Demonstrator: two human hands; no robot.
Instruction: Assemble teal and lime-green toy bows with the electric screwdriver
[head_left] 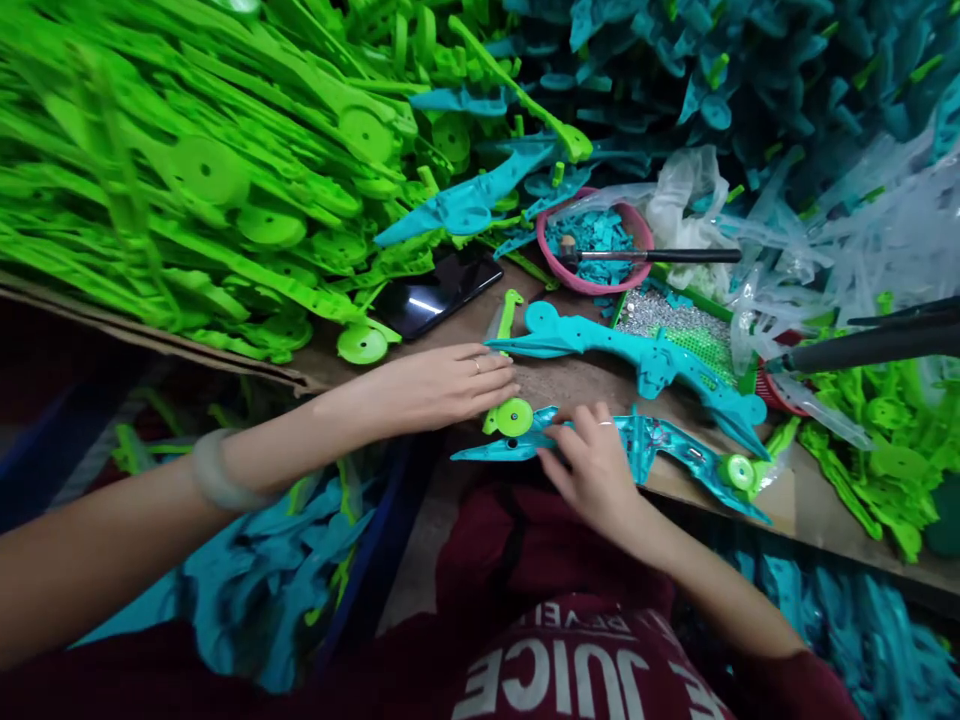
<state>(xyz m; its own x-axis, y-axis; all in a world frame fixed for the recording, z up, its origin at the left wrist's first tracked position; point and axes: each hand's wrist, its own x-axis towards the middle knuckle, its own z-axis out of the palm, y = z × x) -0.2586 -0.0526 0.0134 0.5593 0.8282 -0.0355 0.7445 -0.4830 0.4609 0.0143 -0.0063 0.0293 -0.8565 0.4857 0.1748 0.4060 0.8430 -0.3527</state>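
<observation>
My left hand [450, 385] has its fingers together over a green plastic bow limb [514, 416]. The limb's round wheel shows below the fingers and its narrow end above; the middle is hidden. My right hand [592, 465] is closed on the blue toy bow half [675, 445], near its left part, with its hollow inner side facing up. Another green wheel piece [741, 473] sits at this half's right end. Just behind lies a second blue bow half [592, 335], outer side up, apart from my right hand.
Green limbs [225, 190] are heaped at left beside a black phone [435, 292]. Behind the work stand a pink bowl [551, 260] of blue bits, with a black-handled tool [675, 256] across it, and a green tray [724, 312] of small metal parts. Clear plastic pieces [840, 230] lie right.
</observation>
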